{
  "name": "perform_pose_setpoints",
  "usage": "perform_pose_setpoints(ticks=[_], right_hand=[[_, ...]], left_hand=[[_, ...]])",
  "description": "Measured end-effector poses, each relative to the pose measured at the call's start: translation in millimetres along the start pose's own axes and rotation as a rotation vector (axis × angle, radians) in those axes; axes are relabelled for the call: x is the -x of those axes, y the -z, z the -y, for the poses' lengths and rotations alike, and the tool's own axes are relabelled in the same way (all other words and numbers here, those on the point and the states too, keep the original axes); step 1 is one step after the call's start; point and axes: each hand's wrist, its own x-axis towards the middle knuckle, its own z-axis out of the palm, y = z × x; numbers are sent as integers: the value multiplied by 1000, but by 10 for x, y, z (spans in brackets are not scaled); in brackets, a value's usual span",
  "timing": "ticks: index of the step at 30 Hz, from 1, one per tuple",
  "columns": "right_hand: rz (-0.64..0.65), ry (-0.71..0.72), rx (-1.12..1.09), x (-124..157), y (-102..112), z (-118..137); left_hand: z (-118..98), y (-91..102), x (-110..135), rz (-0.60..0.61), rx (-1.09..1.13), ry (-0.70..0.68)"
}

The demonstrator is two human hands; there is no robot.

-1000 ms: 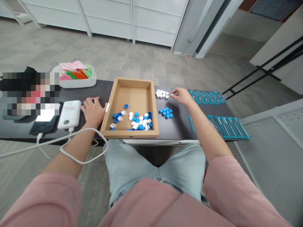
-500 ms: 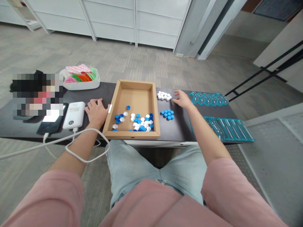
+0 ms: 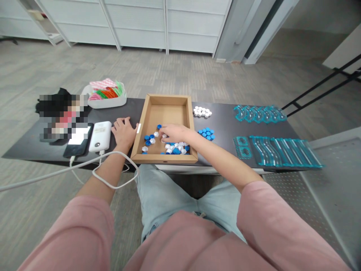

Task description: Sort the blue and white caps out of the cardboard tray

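A shallow cardboard tray (image 3: 166, 101) sits on the dark table (image 3: 222, 124) and holds several blue and white hexagonal pieces (image 3: 175, 147) along its near side. My right hand (image 3: 172, 133) reaches into the tray over those pieces, fingers curled down and pinched at a piece. My left hand (image 3: 123, 131) lies flat on the table, fingers spread, against the tray's left wall. To the right of the tray lie a small cluster of white pieces (image 3: 202, 111) and, nearer me, a cluster of blue pieces (image 3: 206, 133).
A white power bank (image 3: 100, 131) with a cable (image 3: 84, 162) and a phone (image 3: 77, 140) lie left of my left hand. A white tub of coloured items (image 3: 107, 94) stands behind them. Teal transparent curved parts (image 3: 259, 113) and more of them (image 3: 282, 151) cover the table's right side.
My right hand left the white cluster at the tray's right and moved left into the tray, over the mixed pieces. The left hand stayed put; the view shifted slightly.
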Motion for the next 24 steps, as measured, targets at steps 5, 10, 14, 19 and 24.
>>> perform_pose_setpoints(ticks=[5, 10, 14, 19, 24], right_hand=[[13, 95, -29, -80, -106, 54], [-9, 90, -134, -30, -82, -31], [-78, 49, -196, 10, -39, -49], [-281, 35, -222, 172, 117, -280], [-565, -222, -205, 756, 341, -1111]], left_hand=[[-26, 22, 17, -2, -3, 6], [-22, 20, 16, -1, -3, 0], [-6, 9, 5, -2, -4, -5], [-15, 23, 7, 22, -10, 9], [4, 11, -10, 41, 10, 5]])
